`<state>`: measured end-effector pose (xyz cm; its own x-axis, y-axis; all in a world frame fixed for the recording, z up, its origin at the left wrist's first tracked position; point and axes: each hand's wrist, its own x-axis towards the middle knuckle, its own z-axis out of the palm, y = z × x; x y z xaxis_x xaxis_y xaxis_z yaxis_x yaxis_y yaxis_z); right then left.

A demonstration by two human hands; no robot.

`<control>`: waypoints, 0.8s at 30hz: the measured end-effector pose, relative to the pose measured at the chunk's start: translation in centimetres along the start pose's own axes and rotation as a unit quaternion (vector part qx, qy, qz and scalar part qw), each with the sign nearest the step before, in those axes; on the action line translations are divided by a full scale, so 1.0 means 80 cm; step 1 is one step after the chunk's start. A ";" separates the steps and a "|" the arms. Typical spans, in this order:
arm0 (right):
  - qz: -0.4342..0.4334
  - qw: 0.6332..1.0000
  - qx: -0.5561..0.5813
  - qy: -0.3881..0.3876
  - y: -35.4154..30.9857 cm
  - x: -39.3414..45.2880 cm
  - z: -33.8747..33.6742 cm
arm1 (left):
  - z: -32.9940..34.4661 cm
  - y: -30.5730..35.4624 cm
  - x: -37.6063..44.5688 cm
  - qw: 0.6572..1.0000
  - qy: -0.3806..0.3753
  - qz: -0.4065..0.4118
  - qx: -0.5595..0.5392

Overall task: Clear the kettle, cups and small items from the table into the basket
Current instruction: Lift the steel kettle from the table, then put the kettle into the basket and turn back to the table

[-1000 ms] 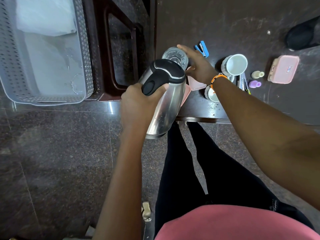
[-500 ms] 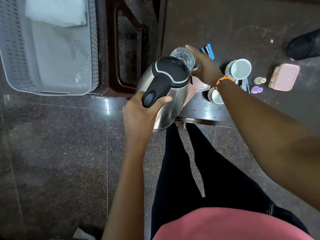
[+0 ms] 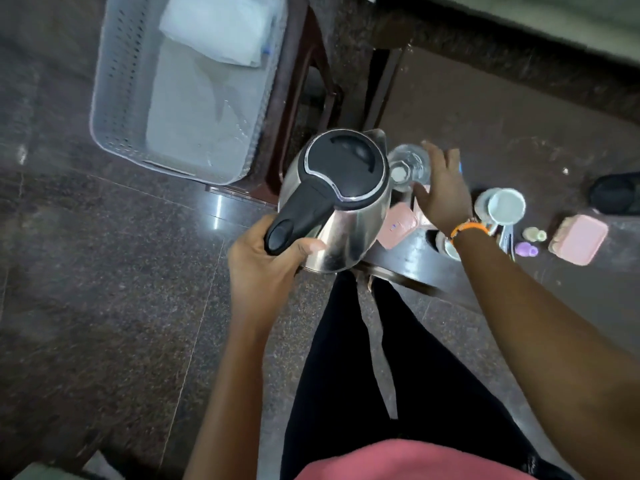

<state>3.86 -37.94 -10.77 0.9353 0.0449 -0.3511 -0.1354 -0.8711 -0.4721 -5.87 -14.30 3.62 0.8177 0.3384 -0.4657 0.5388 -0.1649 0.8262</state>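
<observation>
My left hand (image 3: 266,268) grips the black handle of the steel kettle (image 3: 346,237), holding it upright in the air at the table's left end. My right hand (image 3: 445,192) curls around a clear drinking glass (image 3: 408,164) on the dark table (image 3: 485,126). A white cup (image 3: 505,206), another small white cup (image 3: 448,247) partly hidden under my wrist, a purple bottle (image 3: 526,248), a pale bottle (image 3: 535,234) and a pink box (image 3: 580,239) sit on the table. The grey perforated basket (image 3: 114,81) stands at the upper left.
The basket rests on a dark wooden stool (image 3: 301,98) and holds white cloth or paper (image 3: 218,29). A pink flat item (image 3: 398,226) lies by the kettle. A black object (image 3: 614,195) sits at the table's right edge. My legs stand on the granite floor (image 3: 104,289).
My left hand has lifted the kettle and turned it upright, toward the basket side. My right hand stays at the glass. The view has shifted, bringing the basket closer to the centre.
</observation>
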 end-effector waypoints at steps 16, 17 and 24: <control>-0.134 0.956 0.261 -0.003 -0.261 0.064 0.000 | -0.141 0.049 0.081 0.941 0.243 0.136 -0.193; -0.135 0.959 0.250 -0.011 -0.268 0.070 0.007 | -0.147 0.048 0.092 0.939 0.251 0.139 -0.191; -0.183 0.973 -0.019 -0.141 -0.283 0.091 0.068 | -0.172 0.019 0.178 0.946 0.265 0.092 -0.162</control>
<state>11.95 -15.25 -7.02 0.7913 0.4827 -0.3753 0.2069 -0.7890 -0.5786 3.79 3.00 2.60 0.6293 0.7624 -0.1508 0.2367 -0.0032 0.9716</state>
